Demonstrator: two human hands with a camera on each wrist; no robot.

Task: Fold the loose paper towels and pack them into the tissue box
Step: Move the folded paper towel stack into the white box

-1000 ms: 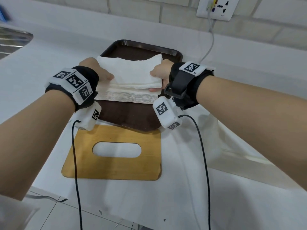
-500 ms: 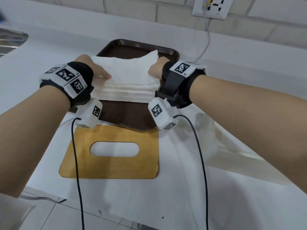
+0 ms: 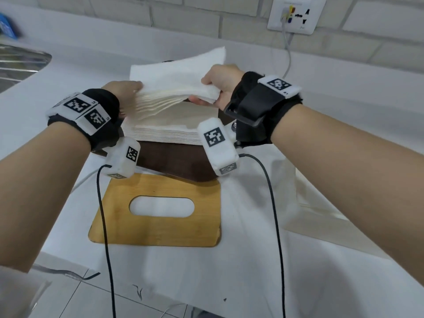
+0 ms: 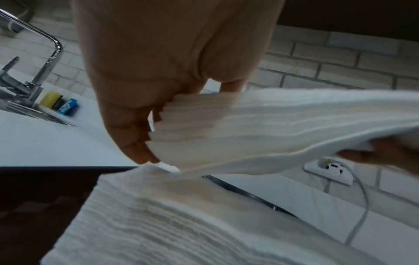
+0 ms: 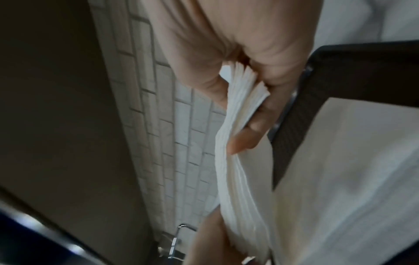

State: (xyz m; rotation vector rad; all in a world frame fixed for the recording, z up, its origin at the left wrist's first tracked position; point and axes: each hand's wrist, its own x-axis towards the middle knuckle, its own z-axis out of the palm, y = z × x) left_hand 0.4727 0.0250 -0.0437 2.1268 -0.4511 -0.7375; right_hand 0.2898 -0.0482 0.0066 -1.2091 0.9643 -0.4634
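Note:
A thick stack of white paper towels [image 3: 165, 131] lies on a dark brown tray [image 3: 174, 159]. Both hands hold a bundle of towels [image 3: 176, 81] lifted off the top of that stack. My left hand [image 3: 130, 90] grips the bundle's left edge, where the sheets fan out [image 4: 272, 129] under the thumb [image 4: 136, 143]. My right hand [image 3: 210, 92] pinches the right edge between thumb and fingers [image 5: 244, 136], and holds it higher. Nearer to me, a flat wooden tissue-box lid [image 3: 158, 228] with an oval slot lies on a white cloth.
A steel sink [image 3: 20, 63] with a faucet [image 4: 45, 59] and a yellow sponge [image 4: 51, 96] sits at the far left. On the brick wall behind, a socket [image 3: 296, 14] has a cable hanging to the counter. The counter edge runs close in front of me.
Both hands have raised the top bundle off the stack; its right side has come up furthest, opening a gap above the remaining towels.

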